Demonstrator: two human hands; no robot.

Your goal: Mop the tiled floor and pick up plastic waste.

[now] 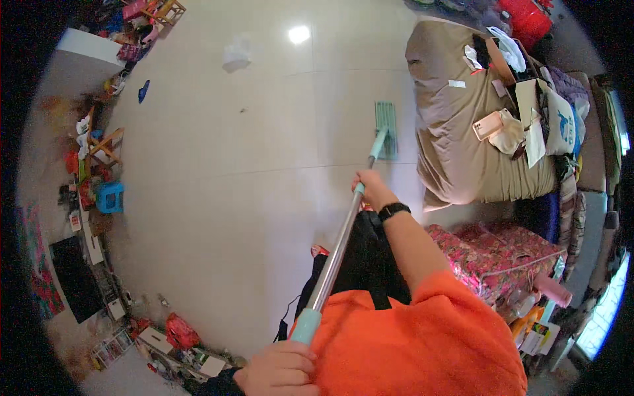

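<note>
I am holding a flat mop with a silver pole [337,254]. Its green mop head [386,129] lies flat on the pale tiled floor [231,185], close to the side of a tan-covered sofa [449,132]. My right hand [373,189], with a black watch on its wrist and an orange sleeve behind it, grips the pole near its teal upper joint. My left hand [281,371] is closed just below the teal end grip [306,325] at the bottom of the view. A black garment [366,264] hangs beneath my right arm.
On the sofa lie a pink phone [487,124], a white bag [558,122] and papers. A pink floral bag [495,254] stands to the right. Along the left wall are a blue stool [109,197], wooden stools [105,145], a dark screen [74,277] and clutter. White paper [236,55] lies on the far floor.
</note>
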